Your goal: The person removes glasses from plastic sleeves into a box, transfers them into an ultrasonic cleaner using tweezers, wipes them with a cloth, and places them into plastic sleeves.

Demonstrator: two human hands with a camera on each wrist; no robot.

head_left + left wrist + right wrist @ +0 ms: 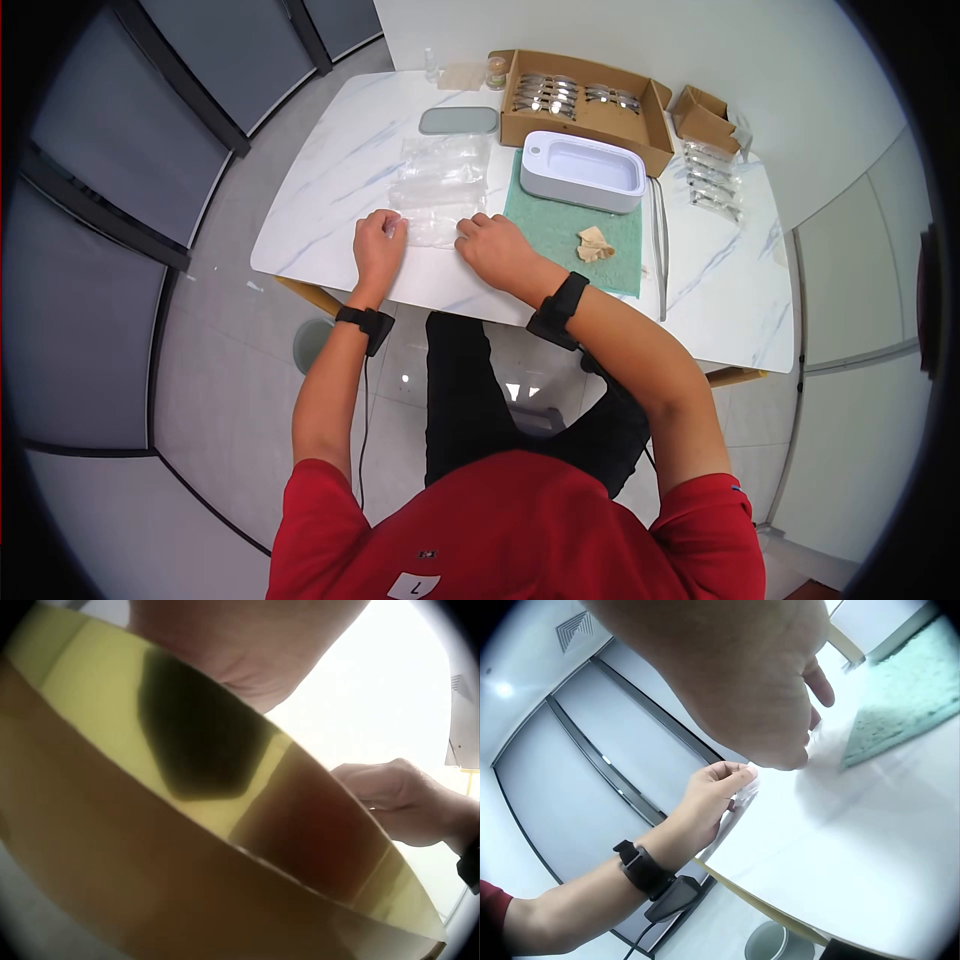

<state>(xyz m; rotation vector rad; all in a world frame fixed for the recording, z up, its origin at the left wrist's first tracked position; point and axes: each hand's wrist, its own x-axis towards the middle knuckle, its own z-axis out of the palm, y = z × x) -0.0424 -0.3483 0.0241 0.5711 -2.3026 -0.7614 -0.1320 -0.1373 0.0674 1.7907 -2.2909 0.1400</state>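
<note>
Clear plastic bags (pixel 440 172) lie flat on the white marbled table, overlapping in a column. My left hand (pixel 379 252) pinches the near bag (pixel 432 229) at its left end, thumb against curled fingers; the right wrist view shows this left hand (pixel 709 801) with clear plastic (pixel 746 789) at its fingertips. At the bag's other end, my right hand (pixel 497 254) holds the plastic with bent fingers. In the left wrist view, the table edge covers much of the picture, and the right hand (pixel 405 799) appears beyond it.
A white-lilac basin device (pixel 583 172) stands on a green towel (pixel 540 225) beside a crumpled beige cloth (pixel 594 245). Behind are a cardboard box (pixel 630 125) of glasses and a grey tray (pixel 458 121). Bagged glasses (pixel 712 180) and a small carton (pixel 703 115) lie right.
</note>
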